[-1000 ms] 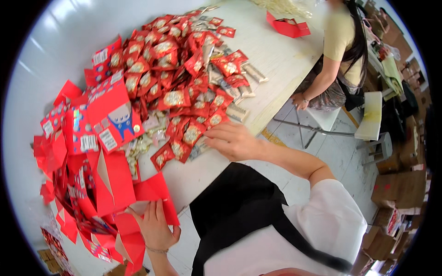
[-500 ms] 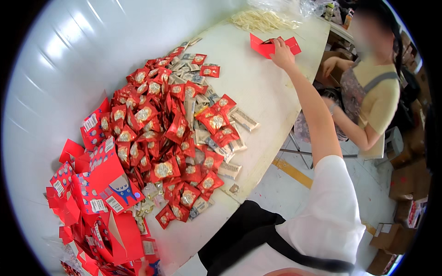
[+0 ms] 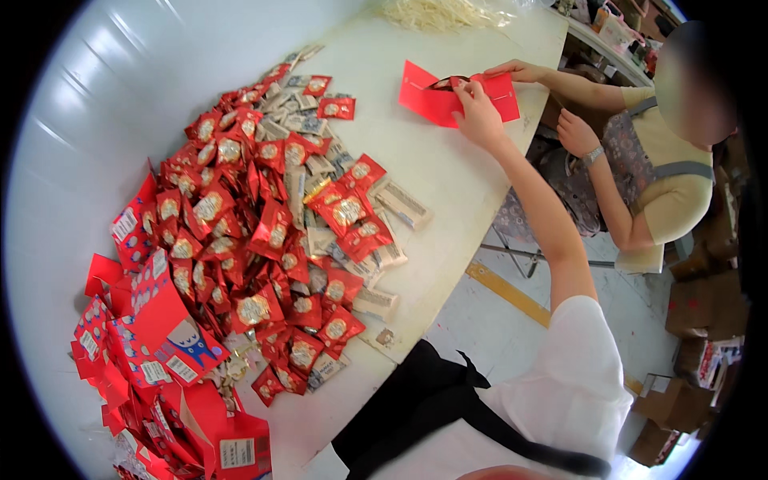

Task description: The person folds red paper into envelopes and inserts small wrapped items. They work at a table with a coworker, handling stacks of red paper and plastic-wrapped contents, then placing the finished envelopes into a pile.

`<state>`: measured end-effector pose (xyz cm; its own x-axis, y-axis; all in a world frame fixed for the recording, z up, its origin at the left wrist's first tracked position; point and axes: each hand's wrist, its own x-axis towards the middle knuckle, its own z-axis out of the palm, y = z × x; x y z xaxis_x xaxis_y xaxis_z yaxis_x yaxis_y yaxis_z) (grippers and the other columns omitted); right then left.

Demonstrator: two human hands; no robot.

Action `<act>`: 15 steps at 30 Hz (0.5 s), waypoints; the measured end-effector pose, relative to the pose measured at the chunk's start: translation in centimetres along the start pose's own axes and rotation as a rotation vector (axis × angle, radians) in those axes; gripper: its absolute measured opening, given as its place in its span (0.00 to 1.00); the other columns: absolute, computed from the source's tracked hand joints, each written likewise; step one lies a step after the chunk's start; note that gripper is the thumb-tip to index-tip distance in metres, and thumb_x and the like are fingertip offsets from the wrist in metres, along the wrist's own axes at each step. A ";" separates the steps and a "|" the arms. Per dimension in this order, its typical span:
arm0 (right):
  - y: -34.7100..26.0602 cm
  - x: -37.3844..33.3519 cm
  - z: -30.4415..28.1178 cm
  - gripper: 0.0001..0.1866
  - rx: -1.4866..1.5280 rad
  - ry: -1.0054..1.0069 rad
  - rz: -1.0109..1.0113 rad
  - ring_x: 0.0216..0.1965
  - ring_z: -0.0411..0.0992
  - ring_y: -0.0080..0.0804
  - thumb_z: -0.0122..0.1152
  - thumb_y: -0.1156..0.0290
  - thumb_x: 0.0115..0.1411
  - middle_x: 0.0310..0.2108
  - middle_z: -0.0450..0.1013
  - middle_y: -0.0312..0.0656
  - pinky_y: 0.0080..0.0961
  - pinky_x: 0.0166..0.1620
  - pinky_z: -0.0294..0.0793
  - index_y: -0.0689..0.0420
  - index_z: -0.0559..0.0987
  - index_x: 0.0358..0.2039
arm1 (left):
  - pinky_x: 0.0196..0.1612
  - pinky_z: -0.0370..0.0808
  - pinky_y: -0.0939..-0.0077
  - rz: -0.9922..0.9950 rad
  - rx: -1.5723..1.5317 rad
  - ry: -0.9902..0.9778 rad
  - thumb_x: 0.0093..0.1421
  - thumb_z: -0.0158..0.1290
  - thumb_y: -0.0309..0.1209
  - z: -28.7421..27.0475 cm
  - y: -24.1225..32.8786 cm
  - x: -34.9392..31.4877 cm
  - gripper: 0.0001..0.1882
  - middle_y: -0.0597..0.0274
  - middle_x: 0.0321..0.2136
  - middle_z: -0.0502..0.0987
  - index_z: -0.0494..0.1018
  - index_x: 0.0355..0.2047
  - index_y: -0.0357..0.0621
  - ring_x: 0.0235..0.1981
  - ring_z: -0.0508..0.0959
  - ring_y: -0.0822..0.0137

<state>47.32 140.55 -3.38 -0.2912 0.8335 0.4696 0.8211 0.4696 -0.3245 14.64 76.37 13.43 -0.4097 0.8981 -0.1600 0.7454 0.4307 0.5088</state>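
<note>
At the far side of the table, my right hand (image 3: 480, 116) reaches out over an unfolded red box (image 3: 428, 100). Its fingers are closed at the middle of the box, by a dark opening; what lies inside is hard to make out. A co-worker's hand (image 3: 516, 70) touches the box's far right edge. My left hand is out of the picture. To the left of my arm lies a big heap of red foil sachets (image 3: 256, 308), mixed with pale wrapped bars (image 3: 402, 205).
Open red printed boxes (image 3: 160, 320) are piled at the lower left, beside small clear packets (image 3: 232, 368). Pale shredded filler (image 3: 440, 12) lies at the table's far end. The co-worker (image 3: 640, 160) sits to the right. Brown cartons (image 3: 704, 304) stand on the floor.
The co-worker's hand has come forward onto the red box, which now lies more spread open. My right hand stays at it. The heap appears shifted left as the view turned.
</note>
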 end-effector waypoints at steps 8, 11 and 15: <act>-7.4 -9.4 -1.8 0.29 -0.120 0.219 -0.198 0.50 0.65 0.48 0.60 0.78 0.49 0.54 0.60 0.52 0.40 0.47 0.73 0.60 0.67 0.54 | 0.51 0.66 0.55 0.150 0.343 0.270 0.39 0.56 0.20 4.9 1.5 -2.1 0.27 0.43 0.40 0.73 0.70 0.45 0.33 0.41 0.73 0.42; -11.7 -12.8 -4.4 0.30 0.071 0.238 -0.255 0.45 0.68 0.46 0.59 0.82 0.48 0.53 0.61 0.51 0.37 0.43 0.73 0.58 0.68 0.54 | 0.42 0.69 0.62 0.214 0.056 0.232 0.39 0.56 0.18 6.8 2.3 0.4 0.23 0.49 0.35 0.76 0.73 0.40 0.33 0.36 0.74 0.49; -20.7 -20.4 -6.3 0.20 0.468 -0.010 -0.537 0.36 0.72 0.43 0.61 0.83 0.46 0.44 0.70 0.47 0.34 0.38 0.73 0.59 0.76 0.43 | 0.40 0.70 0.65 0.334 0.245 0.277 0.43 0.54 0.19 10.3 0.4 -1.1 0.19 0.52 0.37 0.78 0.74 0.39 0.34 0.36 0.76 0.55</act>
<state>39.38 112.01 -1.06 -0.6026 0.4531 0.6570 0.2662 0.8902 -0.3697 20.79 76.43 5.10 -0.2275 0.9473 0.2253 0.9476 0.1621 0.2753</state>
